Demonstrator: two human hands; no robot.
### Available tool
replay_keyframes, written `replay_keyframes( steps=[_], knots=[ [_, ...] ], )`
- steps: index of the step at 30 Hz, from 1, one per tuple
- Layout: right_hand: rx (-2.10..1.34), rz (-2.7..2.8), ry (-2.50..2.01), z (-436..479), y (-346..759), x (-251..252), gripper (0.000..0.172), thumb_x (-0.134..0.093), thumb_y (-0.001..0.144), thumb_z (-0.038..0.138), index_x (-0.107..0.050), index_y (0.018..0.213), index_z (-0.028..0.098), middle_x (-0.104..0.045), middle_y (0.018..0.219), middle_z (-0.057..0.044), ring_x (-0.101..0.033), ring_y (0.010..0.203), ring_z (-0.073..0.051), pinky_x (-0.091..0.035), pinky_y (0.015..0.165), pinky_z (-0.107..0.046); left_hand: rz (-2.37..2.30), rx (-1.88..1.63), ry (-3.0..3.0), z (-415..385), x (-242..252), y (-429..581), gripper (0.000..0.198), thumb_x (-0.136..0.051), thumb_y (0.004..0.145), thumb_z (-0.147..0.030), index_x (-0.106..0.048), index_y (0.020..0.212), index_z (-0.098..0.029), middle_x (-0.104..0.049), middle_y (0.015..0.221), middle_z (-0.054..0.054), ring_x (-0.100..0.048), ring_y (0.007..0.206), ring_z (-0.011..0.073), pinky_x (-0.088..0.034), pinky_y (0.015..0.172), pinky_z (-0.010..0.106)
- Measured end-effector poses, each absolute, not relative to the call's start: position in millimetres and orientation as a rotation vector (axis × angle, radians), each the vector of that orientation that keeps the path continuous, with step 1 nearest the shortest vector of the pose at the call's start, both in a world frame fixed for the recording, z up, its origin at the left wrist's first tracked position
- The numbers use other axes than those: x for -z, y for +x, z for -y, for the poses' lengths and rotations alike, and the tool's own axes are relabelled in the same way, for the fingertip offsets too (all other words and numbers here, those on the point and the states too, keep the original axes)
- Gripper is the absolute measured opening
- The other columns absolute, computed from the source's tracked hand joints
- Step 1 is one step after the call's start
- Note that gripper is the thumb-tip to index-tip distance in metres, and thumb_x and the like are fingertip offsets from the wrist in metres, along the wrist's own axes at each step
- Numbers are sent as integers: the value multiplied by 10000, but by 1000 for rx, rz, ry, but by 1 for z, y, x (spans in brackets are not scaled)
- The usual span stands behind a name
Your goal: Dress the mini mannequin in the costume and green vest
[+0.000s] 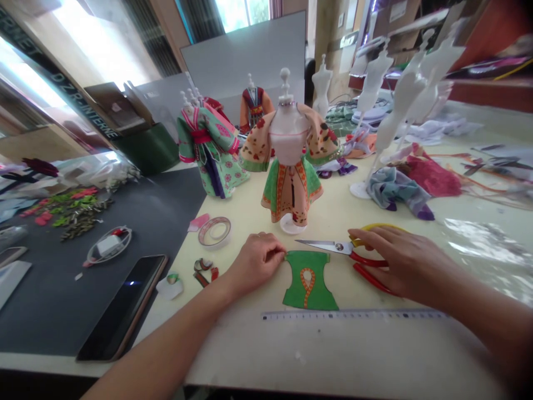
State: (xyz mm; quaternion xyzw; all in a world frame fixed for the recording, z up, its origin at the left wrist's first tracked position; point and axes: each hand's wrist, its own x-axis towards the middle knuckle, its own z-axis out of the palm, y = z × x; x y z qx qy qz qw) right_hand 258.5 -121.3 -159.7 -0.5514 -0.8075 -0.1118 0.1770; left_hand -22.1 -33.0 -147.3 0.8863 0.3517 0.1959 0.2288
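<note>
A small green fabric piece, shaped like a doll's bodice with an orange-trimmed keyhole opening, lies flat on the cream table. At its upper left corner, the fingertips of my left hand are pinched together on the edge. My right hand grips the scissors by their red and yellow handles. Their blades point left, nearly closed, just above the fabric's top edge. Along the bottom edge of the fabric runs a clear ruler.
Behind the fabric stands a mini mannequin in a floral outfit, with more dressed and bare white mannequins farther back. Tape rolls, trim scraps and a phone are at left. Crumpled fabrics lie at right.
</note>
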Motion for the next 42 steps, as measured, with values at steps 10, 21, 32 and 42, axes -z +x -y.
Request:
replay_keyframes(
  steps=[10,21,32,42],
  knots=[
    [295,2297,-1570,121,258,160,341,-471,858,304,-520,1176,189,-666,988,-103,-639,859,-250,-501,670,-345,-1036,-522,2426,33,146,-21,127,-534,803,-157,-613,710,-188,-644,728,1,-558,722,150,-391,790,323],
    [281,2293,-1585,122,257,159,344,-482,845,290,-513,1175,197,-662,996,-100,-640,841,-242,-496,652,-333,-1059,-487,2512,34,146,-17,134,-512,808,-156,-579,696,-186,-639,735,13,-562,743,167,-378,793,337],
    [78,2283,-1814,122,264,154,390,-467,847,373,-543,1199,222,-676,1026,-98,-658,770,-252,-488,594,-331,-1089,-490,2498,33,147,-18,121,-541,790,-145,-587,680,-164,-626,704,0,-541,704,145,-386,764,321],
    [-156,2180,-1912,124,283,159,438,-479,842,432,-537,1244,268,-604,1190,-87,-662,877,-261,-539,689,-350,-1063,-504,2481,33,147,-19,126,-545,799,-162,-614,693,-160,-634,717,10,-551,711,148,-393,746,303]
  ],
)
